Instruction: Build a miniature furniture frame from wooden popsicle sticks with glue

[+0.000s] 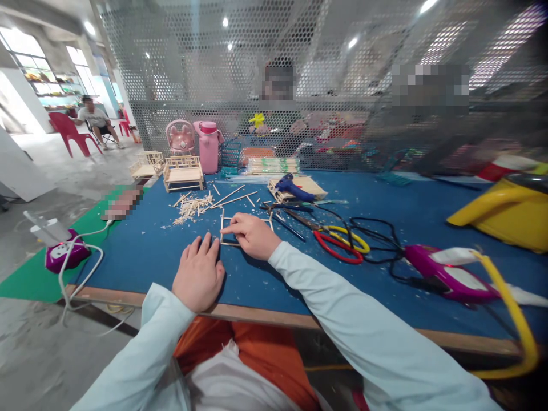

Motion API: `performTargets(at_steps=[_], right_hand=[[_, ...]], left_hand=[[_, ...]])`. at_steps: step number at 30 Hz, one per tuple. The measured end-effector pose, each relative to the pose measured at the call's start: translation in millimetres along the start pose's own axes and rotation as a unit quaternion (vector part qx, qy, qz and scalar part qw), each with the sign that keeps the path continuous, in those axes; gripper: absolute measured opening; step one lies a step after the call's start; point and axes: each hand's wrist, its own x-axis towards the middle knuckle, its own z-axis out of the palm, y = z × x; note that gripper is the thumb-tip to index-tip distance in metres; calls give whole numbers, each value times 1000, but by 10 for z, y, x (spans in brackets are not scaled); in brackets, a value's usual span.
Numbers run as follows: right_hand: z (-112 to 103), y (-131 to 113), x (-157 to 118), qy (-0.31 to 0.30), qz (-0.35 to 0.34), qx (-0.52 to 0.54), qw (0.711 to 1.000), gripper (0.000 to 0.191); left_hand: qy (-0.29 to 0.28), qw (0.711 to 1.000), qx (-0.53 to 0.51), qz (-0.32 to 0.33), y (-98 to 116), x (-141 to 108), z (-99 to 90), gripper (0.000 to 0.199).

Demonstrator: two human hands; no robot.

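A small rectangular frame of thin wooden sticks [231, 245] lies on the blue tabletop in front of me. Over it is my right hand [256, 235], its index finger reaching to the frame's left stick and the other fingers curled; the hand covers much of the frame. My left hand [199, 274] rests palm down near the table's front edge, fingers stretched out, their tips close to the frame's lower left corner. Beyond the hands are a heap of short stick pieces [193, 208] and a few longer loose sticks [233, 196].
Behind lie a blue glue gun [293, 187], pliers [289, 209] and red-and-yellow-handled scissors [338, 246]. Purple power strips [449, 274] [66, 251] with cables sit at both sides. Finished miniature stick beds [184, 173], a pink flask [208, 149] and a perforated metal screen [180, 68] stand at the back.
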Motion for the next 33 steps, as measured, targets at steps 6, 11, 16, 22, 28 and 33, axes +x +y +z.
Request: performTargets(at_steps=[6,11,16,22,28,33], right_hand=[[2,-5,-2,0,-7,1,1000,36],[-32,-11,-24,44,-7,17,999,46],[-45,-3,-38,58,-14,28,998,43],[-16,-5,-30,22,-19,17,999,41],[-15,-37,-23,15,-20,6,1000,42],[-280,147,-104,121,1,22,992,38]], left_hand=[[-2,1000,3,-2,1,-1,-7,48],[19,1000,-5,2,-16,-16,21,47],[22,1000,-4,3,-26,-24,44,47],[20,1000,-2,0,-26,-20,43,47],[18,1000,-15,-3,-9,-26,43,48],[67,995,-70,-2,-24,-18,81,48]])
